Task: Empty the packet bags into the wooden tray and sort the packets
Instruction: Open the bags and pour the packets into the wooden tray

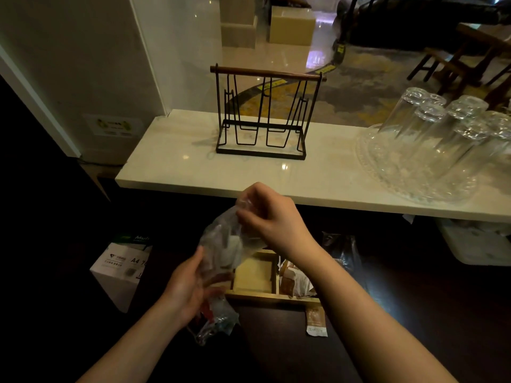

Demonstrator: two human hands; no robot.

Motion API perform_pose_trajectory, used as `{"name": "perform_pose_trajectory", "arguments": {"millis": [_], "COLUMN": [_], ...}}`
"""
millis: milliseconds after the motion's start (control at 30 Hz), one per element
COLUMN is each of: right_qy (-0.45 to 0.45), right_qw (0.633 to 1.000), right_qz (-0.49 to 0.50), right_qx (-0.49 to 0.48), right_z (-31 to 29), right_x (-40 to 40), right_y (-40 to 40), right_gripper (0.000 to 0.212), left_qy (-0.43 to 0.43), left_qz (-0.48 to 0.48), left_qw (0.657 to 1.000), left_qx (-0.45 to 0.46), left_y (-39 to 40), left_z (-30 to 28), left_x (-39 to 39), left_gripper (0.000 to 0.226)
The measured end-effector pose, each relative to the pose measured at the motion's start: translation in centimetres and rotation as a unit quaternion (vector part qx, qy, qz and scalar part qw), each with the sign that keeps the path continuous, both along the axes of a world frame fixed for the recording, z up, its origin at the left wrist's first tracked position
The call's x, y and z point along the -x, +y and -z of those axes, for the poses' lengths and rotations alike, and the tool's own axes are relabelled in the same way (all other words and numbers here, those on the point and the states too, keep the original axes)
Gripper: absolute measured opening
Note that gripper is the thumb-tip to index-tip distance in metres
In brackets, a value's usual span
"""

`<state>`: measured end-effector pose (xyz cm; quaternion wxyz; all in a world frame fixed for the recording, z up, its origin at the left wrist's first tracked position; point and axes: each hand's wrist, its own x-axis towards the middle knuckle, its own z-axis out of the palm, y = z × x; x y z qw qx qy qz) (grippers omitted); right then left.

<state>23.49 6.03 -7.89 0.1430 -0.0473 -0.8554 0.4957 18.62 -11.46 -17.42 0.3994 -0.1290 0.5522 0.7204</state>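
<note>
A clear plastic packet bag (225, 244) hangs upright over the left end of the wooden tray (272, 297). My right hand (272, 217) pinches the bag's top. My left hand (186, 286) grips its lower part, where crumpled plastic and reddish packets (217, 317) bunch below my palm. The tray sits on a dark surface and has compartments; one (253, 273) shows bare wood, the one to its right holds brown and white packets (296, 280). A single brown packet (316, 322) lies on the dark surface in front of the tray.
A white marble counter (179, 158) runs behind, carrying a black wire rack (264, 114) and upturned glasses (442, 134) on a glass tray. A paper box (121, 269) stands left of my hands. A dark plastic bag (343, 250) lies right of the tray, a white bin (475, 241) further right.
</note>
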Motion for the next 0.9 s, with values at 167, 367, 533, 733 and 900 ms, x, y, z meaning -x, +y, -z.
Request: {"name": "perform_pose_trajectory", "arguments": {"millis": [167,367,533,733,900], "right_qy": [-0.058,-0.113,-0.135,-0.136,-0.132], "right_qw": [0.997,0.991,0.984,0.974,0.967], "right_qz": [0.054,0.048,0.057,0.070,0.077], "right_qx": [0.018,0.053,0.106,0.165,0.206], "right_z": [2.5,6.2,8.3,10.4,11.7], "right_x": [-0.1,-1.0,-1.6,-1.9,-1.7], "right_y": [2.1,3.0,3.6,3.5,3.5], "right_gripper": [0.018,0.023,0.014,0.010,0.017], "left_qy": [0.216,0.466,0.511,0.533,0.543], "left_qz": [-0.017,-0.002,-0.007,-0.006,0.019], "left_qw": [0.962,0.819,0.799,0.807,0.806], "left_qx": [0.165,0.333,0.317,0.255,0.234], "left_y": [-1.7,-3.4,-3.4,-2.9,-2.5], "left_z": [0.0,-0.7,-1.6,-2.9,-3.3], "left_x": [2.4,3.8,4.2,3.6,3.5], "left_gripper": [0.029,0.027,0.027,0.029,0.029]}}
